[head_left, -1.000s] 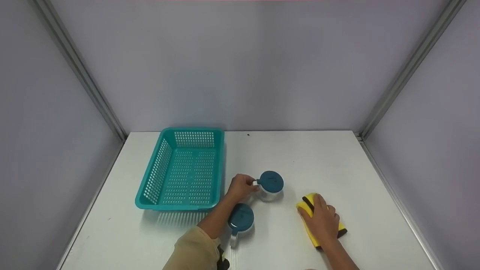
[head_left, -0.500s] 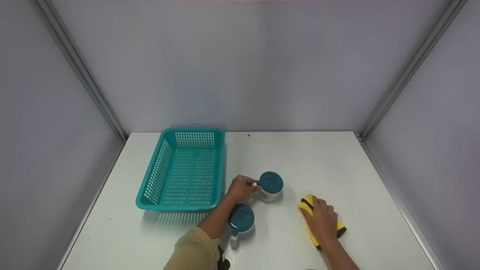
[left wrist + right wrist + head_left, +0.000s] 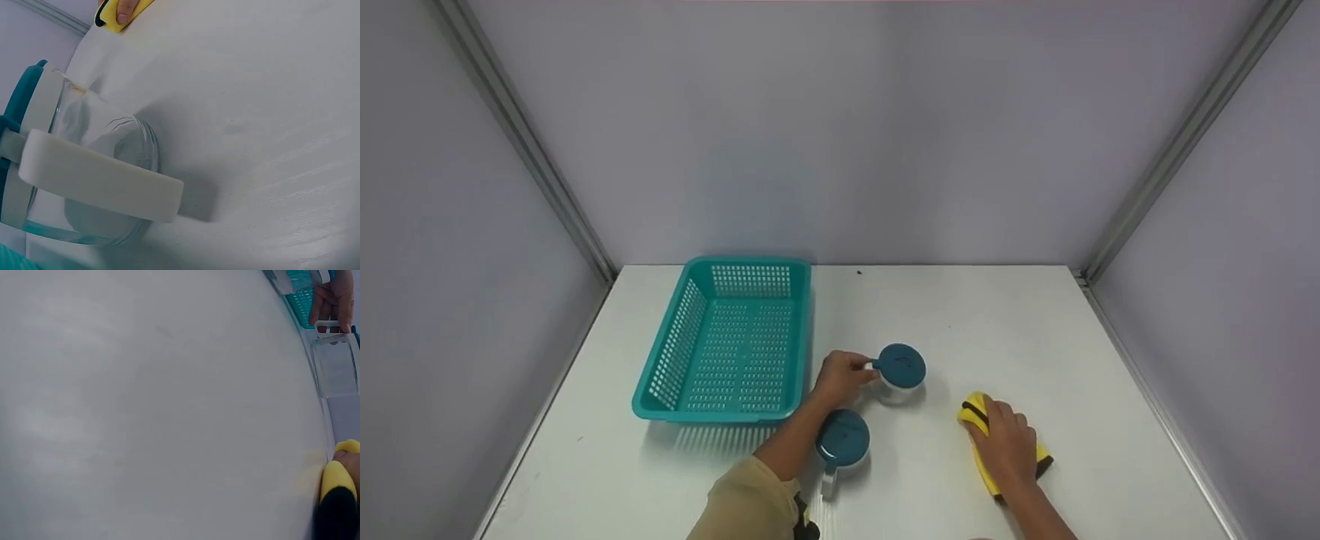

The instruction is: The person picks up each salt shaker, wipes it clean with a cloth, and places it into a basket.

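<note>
My left hand (image 3: 844, 376) pinches the white handle of the farther glass jar (image 3: 901, 367), which has a round blue lid and stands upright on the white table. A second, matching jar (image 3: 843, 439) stands nearer, beside my left forearm, its handle pointing toward me. The left wrist view has a jar's white handle (image 3: 101, 177) and clear glass body up close. On the right, my right hand (image 3: 1007, 442) grips a folded yellow cloth (image 3: 976, 409) with black edging, which lies on the table. Fingers of my left hand (image 3: 334, 301) on the jar handle appear in the right wrist view.
A teal perforated plastic basket (image 3: 742, 360) stands to the left, with nothing in it. Grey panels (image 3: 840, 135) enclose the table (image 3: 997, 315) at the back and sides. Part of a black and yellow item (image 3: 806, 525) shows by the left sleeve.
The cloth has bunched slightly under my right hand, its left edge shifting a little to the right. My left hand and both jars stay where they were.
</note>
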The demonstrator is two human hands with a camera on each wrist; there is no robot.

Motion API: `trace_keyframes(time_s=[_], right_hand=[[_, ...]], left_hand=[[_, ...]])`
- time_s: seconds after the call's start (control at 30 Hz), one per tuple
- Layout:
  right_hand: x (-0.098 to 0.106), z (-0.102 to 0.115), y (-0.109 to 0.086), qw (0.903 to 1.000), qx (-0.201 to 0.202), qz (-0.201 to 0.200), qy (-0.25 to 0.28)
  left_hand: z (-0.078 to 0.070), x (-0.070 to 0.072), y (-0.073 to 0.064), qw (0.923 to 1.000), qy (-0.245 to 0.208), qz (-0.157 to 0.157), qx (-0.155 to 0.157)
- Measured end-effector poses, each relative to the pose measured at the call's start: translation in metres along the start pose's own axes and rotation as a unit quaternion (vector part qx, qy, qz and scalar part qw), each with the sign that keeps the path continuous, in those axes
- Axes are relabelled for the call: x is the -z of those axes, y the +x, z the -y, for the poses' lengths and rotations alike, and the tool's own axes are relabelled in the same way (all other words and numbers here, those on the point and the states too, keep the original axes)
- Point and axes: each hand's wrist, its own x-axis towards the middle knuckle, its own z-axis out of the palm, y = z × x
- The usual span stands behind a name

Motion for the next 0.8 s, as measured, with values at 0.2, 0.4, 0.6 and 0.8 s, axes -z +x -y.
trace_keyframes(time_s=[0.2, 0.4, 0.6, 0.8], right_hand=[[-0.001, -0.002, -0.002, 0.9964, 0.053, -0.065, 0.005], [0.0, 0.001, 0.001, 0.9923, 0.067, -0.093, 0.047], [0.004, 0.012, 0.005, 0.9866, 0.053, -0.09, 0.125], [0.007, 0.029, 0.009, 0.9771, 0.017, -0.063, 0.202]], left_hand=[[-0.004, 0.002, 0.0, 0.9997, -0.017, -0.017, -0.008], [-0.012, 0.007, -0.002, 0.9977, -0.047, -0.033, -0.037], [-0.016, 0.012, -0.01, 0.9968, -0.063, -0.04, -0.03], [-0.017, 0.016, -0.018, 0.9944, -0.084, -0.058, -0.024]])
